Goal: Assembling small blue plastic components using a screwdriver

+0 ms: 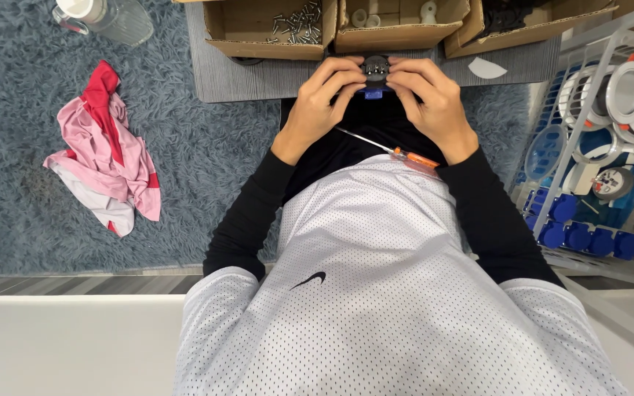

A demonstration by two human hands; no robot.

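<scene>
My left hand [321,103] and my right hand [427,99] meet in front of me, both gripping a small round black part with a blue base [375,73]. The fingers of each hand curl around its sides, so most of it is hidden. A screwdriver with an orange handle and thin metal shaft [394,152] lies across my lap just below my wrists, untouched. I wear black sleeves and a white mesh shirt.
Three open cardboard boxes sit ahead: one with screws [295,26], one with white parts [398,18], one with dark parts [508,18]. A white wire rack [588,147] at right holds blue and white round pieces. A pink and red cloth [104,154] and a clear bottle [108,16] lie on grey shag carpet.
</scene>
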